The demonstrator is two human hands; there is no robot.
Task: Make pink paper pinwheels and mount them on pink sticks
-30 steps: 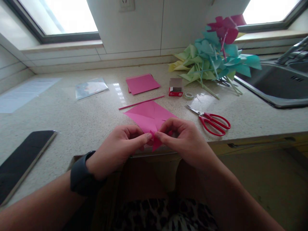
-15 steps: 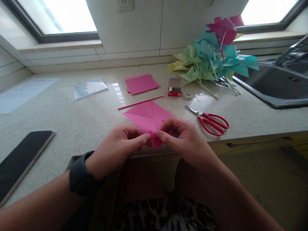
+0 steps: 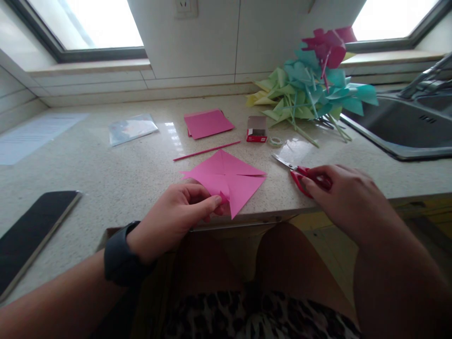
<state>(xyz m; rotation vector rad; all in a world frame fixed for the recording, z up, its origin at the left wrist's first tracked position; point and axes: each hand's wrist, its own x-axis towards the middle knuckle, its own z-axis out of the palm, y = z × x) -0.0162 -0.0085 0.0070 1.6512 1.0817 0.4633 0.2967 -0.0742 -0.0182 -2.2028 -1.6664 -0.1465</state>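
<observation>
At the lower left of the frame a dark phone point(image 3: 33, 235) lies on the desk point(image 3: 116, 174). Just left of centre, the left hand point(image 3: 176, 216) pinches the near corner of the pink paper square point(image 3: 226, 179), fingers closed on a small fold; the sheet lies flat at the desk's front edge, creased and cut along its diagonals. Above it sit a pink stick point(image 3: 206, 150) and a stack of pink sheets point(image 3: 207, 123). Right of centre, the right hand point(image 3: 346, 200) rests loosely curled over the handles of the red scissors point(image 3: 300, 174), touching them; whether it grips them I cannot tell. Paper pinwheels point(image 3: 310, 84) are heaped at the upper right.
</observation>
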